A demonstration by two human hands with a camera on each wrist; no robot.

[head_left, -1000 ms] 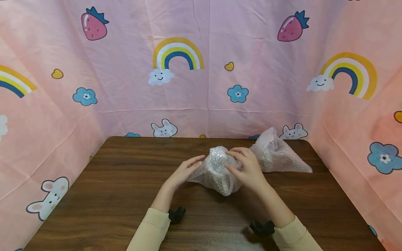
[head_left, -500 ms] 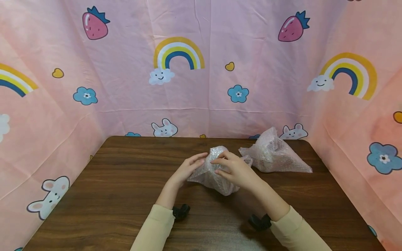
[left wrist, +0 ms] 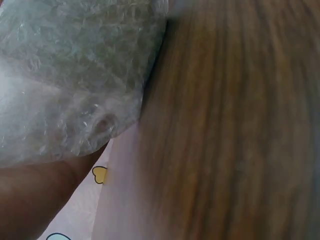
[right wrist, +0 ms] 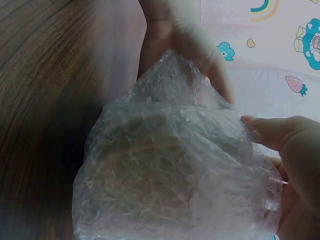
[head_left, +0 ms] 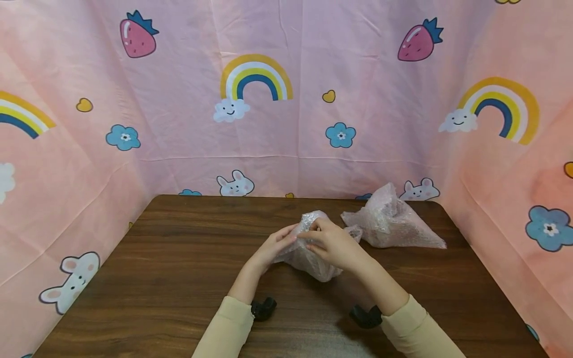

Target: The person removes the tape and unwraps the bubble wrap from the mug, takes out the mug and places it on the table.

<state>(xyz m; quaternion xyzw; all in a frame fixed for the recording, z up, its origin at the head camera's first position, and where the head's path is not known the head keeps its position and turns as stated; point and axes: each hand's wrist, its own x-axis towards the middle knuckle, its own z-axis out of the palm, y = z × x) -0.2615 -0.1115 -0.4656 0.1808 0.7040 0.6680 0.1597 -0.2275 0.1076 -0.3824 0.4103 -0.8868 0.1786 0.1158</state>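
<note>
A bundle of clear bubble wrap (head_left: 309,261) sits on the table between both hands. My left hand (head_left: 270,247) holds the bundle's left side, fingers bent along a fold near the top. From the right, my right hand (head_left: 335,243) pinches the wrap at the top. In the right wrist view, the right thumb (right wrist: 272,131) presses the wrap's edge, and a pale rounded shape shows dimly through the layers (right wrist: 145,175). Close up in the left wrist view, the wrap (left wrist: 75,75) covers part of the left hand (left wrist: 45,195).
A second bubble-wrapped bundle (head_left: 394,223) stands at the back right, its pointed tail toward the right. Dark wood-grain table (head_left: 156,278) lies underneath. A pink patterned cloth (head_left: 268,129) hangs behind and at both sides. Black wrist mounts (head_left: 264,309) are on both wrists.
My right hand has moved left across the top of the bundle, its fingers now drawn together on the wrap. The left hand has shifted slightly right. The second bundle has stayed put.
</note>
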